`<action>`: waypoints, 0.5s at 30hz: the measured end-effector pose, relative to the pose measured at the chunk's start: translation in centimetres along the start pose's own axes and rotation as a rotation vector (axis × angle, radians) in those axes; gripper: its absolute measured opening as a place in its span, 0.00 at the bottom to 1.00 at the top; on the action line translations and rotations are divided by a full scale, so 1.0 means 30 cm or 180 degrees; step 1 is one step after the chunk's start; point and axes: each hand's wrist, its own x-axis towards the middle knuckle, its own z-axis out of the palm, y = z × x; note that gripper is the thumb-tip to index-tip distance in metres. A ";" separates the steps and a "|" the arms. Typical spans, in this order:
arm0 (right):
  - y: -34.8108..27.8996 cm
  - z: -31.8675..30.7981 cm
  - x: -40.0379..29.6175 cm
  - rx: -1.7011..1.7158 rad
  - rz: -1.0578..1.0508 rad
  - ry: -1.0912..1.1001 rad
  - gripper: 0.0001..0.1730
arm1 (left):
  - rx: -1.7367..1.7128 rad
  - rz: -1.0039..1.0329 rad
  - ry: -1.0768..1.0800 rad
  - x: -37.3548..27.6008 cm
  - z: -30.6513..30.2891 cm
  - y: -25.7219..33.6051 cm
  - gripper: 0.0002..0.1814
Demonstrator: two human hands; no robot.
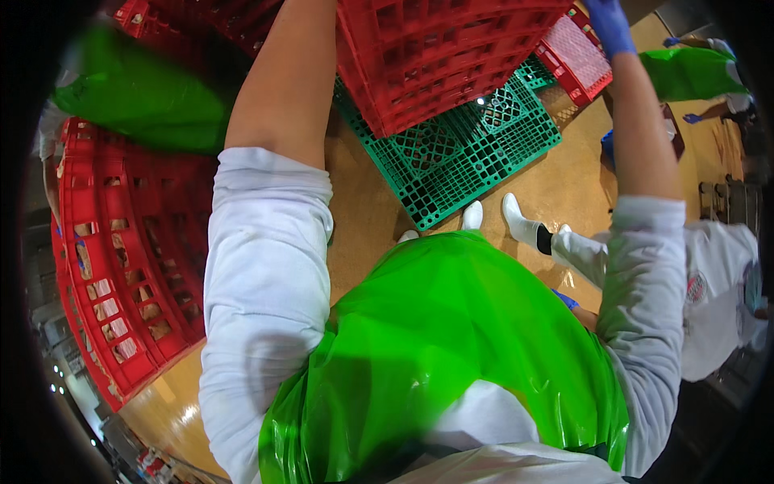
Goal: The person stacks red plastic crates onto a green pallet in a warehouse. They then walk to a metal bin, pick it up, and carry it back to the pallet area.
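Note:
A tall stack of red plastic crates (pixel 423 60) rises before me on a green plastic pallet (pixel 478 157). My left forearm reaches up past the stack's left side, and my left hand is beyond the top edge of the view. At the upper right, my right hand (pixel 609 27) wears a blue glove and is near the stack's right end. Its fingers are cut off by the frame, so its grip cannot be seen. A green plastic apron (pixel 447 314) covers my front, over white sleeves.
To the left stands another stack of red crates (pixel 133 254) with contents showing through the slots. Beside it is a person in a green apron (pixel 139 97). A person in white (pixel 719 296) is close on my right, another (pixel 689 72) farther off. A low red crate (pixel 574 57) lies behind the pallet.

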 end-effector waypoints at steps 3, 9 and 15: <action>0.181 0.014 0.386 0.0199 0.0645 -0.0145 0.65 | 0.0102 0.0038 0.0329 -0.032 0.075 -0.015 0.68; 0.020 0.360 0.558 -0.0069 -0.0317 0.1593 0.66 | 0.0426 0.0477 0.0541 -0.014 0.052 -0.078 0.62; 0.108 0.387 0.596 -0.0166 -0.0534 0.2169 0.66 | 0.0512 0.0340 0.0206 0.018 0.103 -0.056 0.65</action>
